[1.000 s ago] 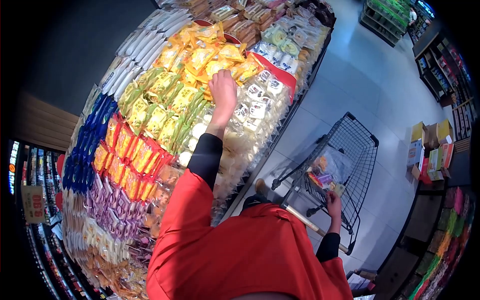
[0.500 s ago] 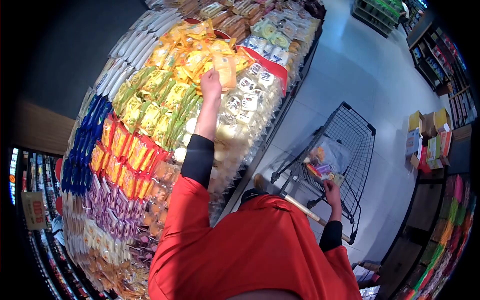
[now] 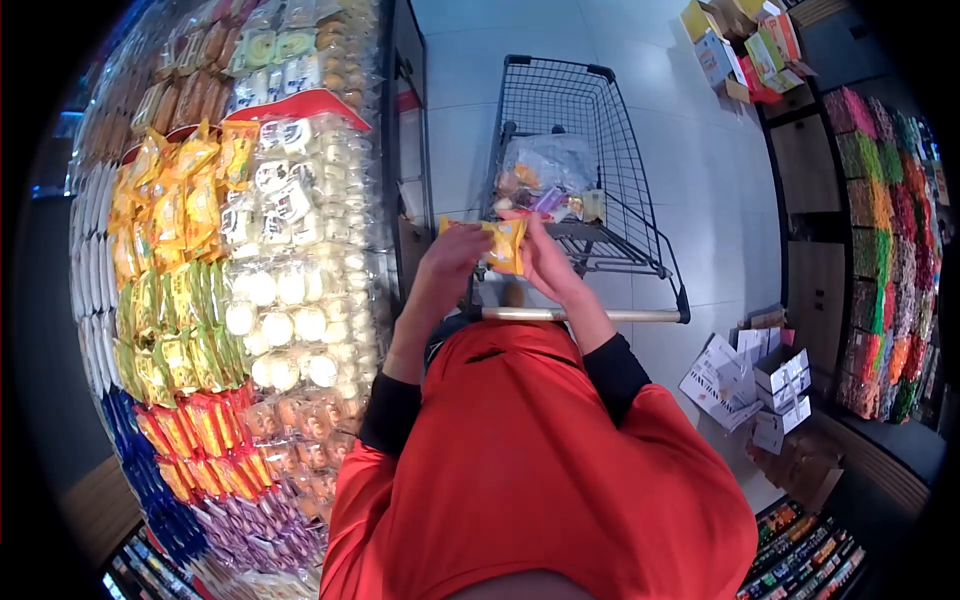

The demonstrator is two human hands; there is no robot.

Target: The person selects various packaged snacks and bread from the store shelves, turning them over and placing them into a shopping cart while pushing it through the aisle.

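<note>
A yellow snack packet [image 3: 507,246] is held level in front of my body, over the near end of the shopping cart. My left hand [image 3: 455,262] grips its left end, the fingers bent across the top. At the right end, my right hand [image 3: 550,262] holds it with the thumb and fingers at the edge. A strip of red or pink shows by the right fingertips; what it is I cannot make out. Just beyond, a clear plastic bag [image 3: 550,165] with several small packets, one of them purple [image 3: 549,200], lies in the cart [image 3: 625,170].
A long display at left is stacked with wrapped snacks, including yellow packets [image 3: 170,205] and round white pastries [image 3: 280,327]. The cart handle [image 3: 640,316] crosses in front of me. Cardboard boxes [image 3: 720,380] sit on the floor at right, beside shelves of colourful packets [image 3: 870,240].
My left hand has come away from the display with a yellow packet and moved right. My right hand now meets it at the packet. The view has turned toward the cart.
</note>
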